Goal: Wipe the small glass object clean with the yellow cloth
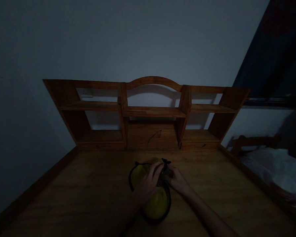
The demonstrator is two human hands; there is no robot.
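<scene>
On the wooden desk in front of me lies a yellow thing with black edging (156,204), spread in two rounded halves like an opened case; its exact kind is hard to tell in the dim light. My left hand (148,181) reaches over its middle, fingers bent and pressed to a small dark thing (162,176) there. From the other side, my right hand (176,179) has its fingers closed at the same dark thing. Both hands partly hide it, and its kind is too dark to make out. Black bits (166,161) stick out at the far edge.
A wooden shelf unit (154,112) stands along the back of the desk (88,187), against a pale wall. A thin cord (153,135) hangs in its middle section. Raised wooden rims (251,177) border the desk's sides. White bedding or plastic (278,168) lies at the right.
</scene>
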